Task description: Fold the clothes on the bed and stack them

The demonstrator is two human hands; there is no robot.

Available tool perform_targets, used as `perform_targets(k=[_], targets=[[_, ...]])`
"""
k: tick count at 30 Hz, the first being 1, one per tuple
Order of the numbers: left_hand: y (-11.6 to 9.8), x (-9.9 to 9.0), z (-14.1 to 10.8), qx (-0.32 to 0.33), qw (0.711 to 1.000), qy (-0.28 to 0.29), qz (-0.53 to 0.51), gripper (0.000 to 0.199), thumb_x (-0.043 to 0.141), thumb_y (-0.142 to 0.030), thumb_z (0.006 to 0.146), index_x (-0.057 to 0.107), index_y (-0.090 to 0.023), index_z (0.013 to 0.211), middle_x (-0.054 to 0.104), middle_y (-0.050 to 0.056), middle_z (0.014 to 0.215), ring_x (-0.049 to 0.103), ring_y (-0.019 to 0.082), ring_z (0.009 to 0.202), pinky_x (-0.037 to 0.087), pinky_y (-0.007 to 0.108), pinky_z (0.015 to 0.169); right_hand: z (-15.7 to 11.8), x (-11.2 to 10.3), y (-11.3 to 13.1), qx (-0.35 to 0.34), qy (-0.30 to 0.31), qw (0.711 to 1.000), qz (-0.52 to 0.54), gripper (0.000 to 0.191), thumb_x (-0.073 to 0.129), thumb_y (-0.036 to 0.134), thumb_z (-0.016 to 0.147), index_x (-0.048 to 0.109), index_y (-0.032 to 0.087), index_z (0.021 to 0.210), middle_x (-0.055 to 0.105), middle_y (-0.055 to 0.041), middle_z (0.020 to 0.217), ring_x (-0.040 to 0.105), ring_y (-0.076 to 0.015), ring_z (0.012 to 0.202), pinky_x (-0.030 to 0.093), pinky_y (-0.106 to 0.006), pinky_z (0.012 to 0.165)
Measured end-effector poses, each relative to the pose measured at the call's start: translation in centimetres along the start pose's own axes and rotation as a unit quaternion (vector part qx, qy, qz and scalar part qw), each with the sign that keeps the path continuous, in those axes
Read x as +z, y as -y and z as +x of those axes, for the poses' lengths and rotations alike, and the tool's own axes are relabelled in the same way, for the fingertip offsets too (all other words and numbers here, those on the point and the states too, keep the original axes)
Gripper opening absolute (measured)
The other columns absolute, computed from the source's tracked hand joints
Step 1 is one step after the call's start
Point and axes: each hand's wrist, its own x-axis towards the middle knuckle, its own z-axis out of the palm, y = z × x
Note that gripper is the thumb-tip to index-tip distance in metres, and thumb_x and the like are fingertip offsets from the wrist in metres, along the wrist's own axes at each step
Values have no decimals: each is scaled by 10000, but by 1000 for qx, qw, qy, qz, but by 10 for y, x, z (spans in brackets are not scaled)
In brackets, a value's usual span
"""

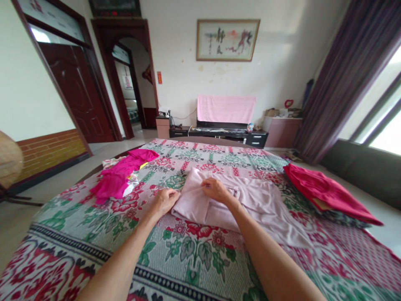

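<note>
A pale pink garment, partly folded at its left end, lies on the flowered cloth in front of me. Its right part spreads out in loose creases. My left hand is closed at the garment's left edge, with the fingertips curled against the fabric. Over the folded part, my right hand is bent downward, its fingers pinched on the cloth. What exactly lies under those fingertips is hidden.
Crumpled magenta clothing lies at the left. A stack topped by a folded red garment sits at the right. Beyond the table's far edge stands a low black cabinet with a pink towel above it. A purple curtain hangs at right.
</note>
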Motion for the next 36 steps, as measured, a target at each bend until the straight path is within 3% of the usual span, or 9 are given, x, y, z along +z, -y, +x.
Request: perform_targets(k=[5, 8, 11, 14, 17, 21, 26, 32, 36], targets=[[7, 12, -5, 49, 995, -81, -15, 260, 498, -348, 809, 713, -202, 814, 730, 39, 815, 645, 168, 767, 464, 266, 759, -27, -20, 9, -86, 58, 992, 66, 315, 506, -16, 622, 700, 162, 795, 697, -41, 831, 620, -151, 800, 479, -262, 778], [9, 14, -5, 68, 993, -97, 4, 237, 518, -343, 803, 710, -205, 809, 717, 46, 844, 641, 170, 785, 482, 279, 776, -43, -31, 14, -129, 106, 982, 83, 351, 496, -26, 619, 698, 186, 814, 688, -30, 879, 613, -150, 876, 477, -282, 846], [12, 15, -3, 131, 987, -88, 3, 251, 512, -350, 819, 713, -205, 851, 705, 59, 930, 637, 178, 899, 487, 295, 851, -53, -34, 19, -143, 126, 980, 62, 388, 516, -13, 617, 703, 210, 874, 670, -31, 948, 597, -160, 933, 475, -301, 879], [15, 18, 0, 182, 981, -61, 15, 263, 489, -332, 842, 722, -217, 879, 703, 61, 1018, 621, 192, 1004, 452, 333, 960, -59, -28, 21, -139, 97, 985, 38, 416, 548, 13, 617, 709, 213, 944, 643, -52, 1025, 590, -174, 966, 470, -310, 892], [18, 21, 3, 185, 981, -46, 37, 274, 475, -312, 854, 720, -224, 941, 702, 54, 1057, 621, 199, 1019, 441, 359, 989, -61, -18, 23, -143, 50, 988, 16, 392, 550, 35, 649, 726, 218, 947, 629, -65, 1049, 598, -177, 943, 463, -320, 880], [19, 22, 4, 183, 981, -37, 50, 286, 474, -314, 858, 719, -218, 970, 694, 63, 1091, 616, 213, 1047, 441, 368, 997, -61, -10, 27, -168, 15, 986, 7, 340, 528, 40, 695, 736, 218, 898, 656, -55, 973, 608, -169, 896, 447, -319, 871], [19, 22, 3, 181, 981, -27, 64, 292, 488, -332, 850, 719, -216, 986, 683, 73, 1130, 604, 221, 1081, 426, 379, 1018, -60, -16, 32, -152, -5, 988, 16, 326, 515, 18, 655, 727, 200, 823, 679, -44, 878, 611, -157, 831, 446, -291, 839], [21, 22, 3, 179, 982, -28, 52, 303, 582, -311, 764, 696, -214, 1027, 671, 82, 1163, 592, 236, 1112, 422, 382, 1026, -63, -22, 27, -140, 34, 989, 41, 297, 481, 16, 653, 708, 196, 719, 681, -28, 825, 623, -142, 793, 457, -260, 824], [22, 22, 3, 176, 983, -27, 51, 354, 573, -307, 759, 668, -195, 1081, 670, 89, 1168, 595, 237, 1108, 431, 384, 1018, -64, -20, 25, -137, 28, 986, 88, 306, 453, 17, 664, 698, 183, 740, 676, -30, 800, 616, -140, 792, 463, -244, 812]])
